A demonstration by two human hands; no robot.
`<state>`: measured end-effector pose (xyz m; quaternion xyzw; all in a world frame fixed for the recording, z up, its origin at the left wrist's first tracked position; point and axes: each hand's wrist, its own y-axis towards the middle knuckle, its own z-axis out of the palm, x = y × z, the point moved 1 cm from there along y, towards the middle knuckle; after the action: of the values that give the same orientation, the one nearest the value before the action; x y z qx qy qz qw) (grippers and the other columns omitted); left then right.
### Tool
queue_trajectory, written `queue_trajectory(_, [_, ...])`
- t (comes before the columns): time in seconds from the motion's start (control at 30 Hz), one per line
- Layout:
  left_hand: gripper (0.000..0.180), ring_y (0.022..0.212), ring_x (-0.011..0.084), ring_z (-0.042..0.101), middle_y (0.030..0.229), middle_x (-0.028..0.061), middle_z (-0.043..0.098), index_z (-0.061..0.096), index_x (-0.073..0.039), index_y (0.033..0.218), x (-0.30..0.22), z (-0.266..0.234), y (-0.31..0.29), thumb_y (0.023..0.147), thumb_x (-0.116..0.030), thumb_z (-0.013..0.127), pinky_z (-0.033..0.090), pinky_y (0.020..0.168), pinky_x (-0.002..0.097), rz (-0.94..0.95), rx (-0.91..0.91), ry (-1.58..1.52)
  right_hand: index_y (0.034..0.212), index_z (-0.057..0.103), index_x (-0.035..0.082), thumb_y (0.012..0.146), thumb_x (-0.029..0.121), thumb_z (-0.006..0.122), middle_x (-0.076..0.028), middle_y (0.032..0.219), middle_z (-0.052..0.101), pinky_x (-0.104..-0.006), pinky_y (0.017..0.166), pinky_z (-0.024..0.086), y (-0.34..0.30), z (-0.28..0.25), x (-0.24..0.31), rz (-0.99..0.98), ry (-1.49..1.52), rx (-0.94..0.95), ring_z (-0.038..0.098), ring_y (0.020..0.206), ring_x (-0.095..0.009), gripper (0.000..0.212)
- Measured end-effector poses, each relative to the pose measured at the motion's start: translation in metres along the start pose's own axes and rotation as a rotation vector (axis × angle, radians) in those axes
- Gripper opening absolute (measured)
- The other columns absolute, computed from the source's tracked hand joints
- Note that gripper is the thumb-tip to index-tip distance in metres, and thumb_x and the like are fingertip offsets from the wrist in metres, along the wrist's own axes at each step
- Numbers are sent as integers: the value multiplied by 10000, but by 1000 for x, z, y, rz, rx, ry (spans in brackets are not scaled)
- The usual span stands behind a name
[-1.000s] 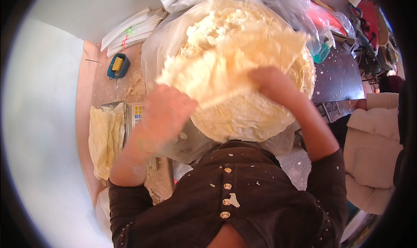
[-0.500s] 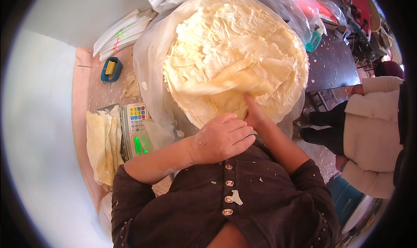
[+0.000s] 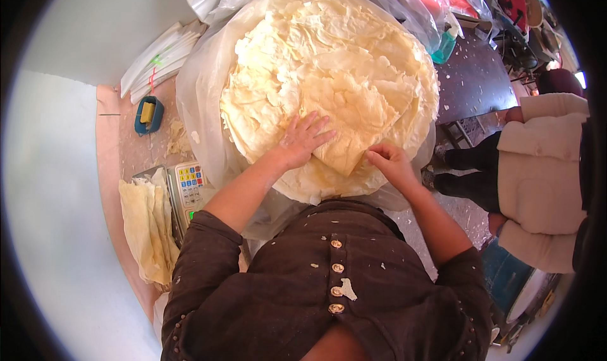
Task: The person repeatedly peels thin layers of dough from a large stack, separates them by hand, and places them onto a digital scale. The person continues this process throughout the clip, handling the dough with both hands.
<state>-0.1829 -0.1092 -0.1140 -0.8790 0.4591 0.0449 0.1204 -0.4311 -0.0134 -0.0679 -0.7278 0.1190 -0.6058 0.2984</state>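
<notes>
A big round pile of thin, pale yellow flatbread sheets [image 3: 303,38] fills the space in front of me, with flaky, crumpled layers. On its near part lies a folded flatbread sheet [image 3: 351,124], its pointed corner toward me. My left hand [image 3: 302,138] rests on the left side of this fold with fingers spread, holding nothing. At the fold's right edge my right hand [image 3: 392,162] is closed, thumb and forefinger pinched at the sheet; the fingertips partly hide what is between them.
Clear plastic [image 3: 197,102] wraps the pile. To the left are a scale [image 3: 190,187], folded flatbread sheets [image 3: 145,228] and a small blue tray [image 3: 141,124]. A dark table [image 3: 471,83] and a green bottle [image 3: 444,48] are at right, near another person [image 3: 537,177].
My left hand has moved up from over my right wrist onto the pile and spread out. My right hand has come out from under the lifted sheet, which now lies folded flat.
</notes>
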Motion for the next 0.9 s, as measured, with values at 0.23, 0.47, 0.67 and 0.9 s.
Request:
queue_trajectory(0.23, [442,1177,286,487,1226,111,562,607,-192,1164,-10,-87,16,752,-78,495,266,1063,502,49,246,-39,1368,383,84,678,356,749,-134,1431,352,-446,1121,207,24,-3,28,-761,-1192,-115,255,1367,-299,827])
queue_trajectory(0.47, [224,805,332,615,743,136,647,644,-96,842,-22,-164,37,716,-70,461,464,848,432,-68,295,-84,1340,420,60,677,136,751,-163,1300,499,-414,995,384,36,63,-8,-838,-456,-252,461,1220,-318,744])
queue_trajectory(0.67, [363,1215,302,454,1255,141,529,571,-170,1182,-31,-157,72,825,-233,551,233,1056,566,147,-613,220,1318,417,70,941,245,478,-87,1273,516,-394,996,403,43,44,-20,-151,1105,-132,504,1172,-244,421])
queue_trajectory(0.9, [594,1386,352,157,1505,105,215,375,-279,1396,-43,-56,86,862,-492,527,112,1093,589,-125,-200,28,1396,291,104,1004,382,309,-61,1400,397,-435,1057,344,37,42,-33,-118,1463,-60,417,1266,-238,481])
